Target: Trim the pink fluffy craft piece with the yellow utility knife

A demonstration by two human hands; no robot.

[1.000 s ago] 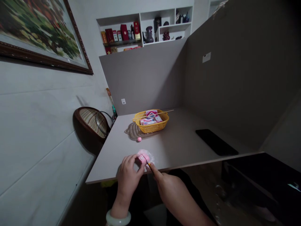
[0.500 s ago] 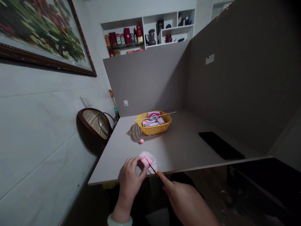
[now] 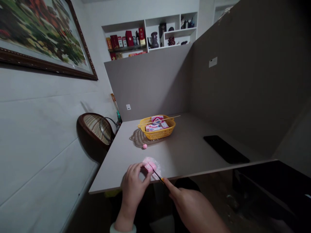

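Grey surface (image 3: 184, 152) from my remote seat: a pink clay lump (image 3: 151, 167) sits well in front of the yellow basket (image 3: 157, 128), pinched by the curled fingers of my left hand (image 3: 133, 185), while my right hand (image 3: 191, 207) grips a craft knife (image 3: 155, 172) whose blade could skid into those fingers if the soft clay gives.

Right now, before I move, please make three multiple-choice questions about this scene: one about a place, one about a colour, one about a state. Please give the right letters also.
1. Where is the small pink ball?
A. Inside the basket
B. On the table
C. On the wooden skewer

2. What colour is the basket?
A. Blue
B. White
C. Yellow

3. What does the right hand hold?
A. Nothing
B. A small knife
C. The wooden skewer

1: B, it lies on the table top, outside the basket.
2: C, its woven sides show yellow.
3: B, the blade meets the pink lump.
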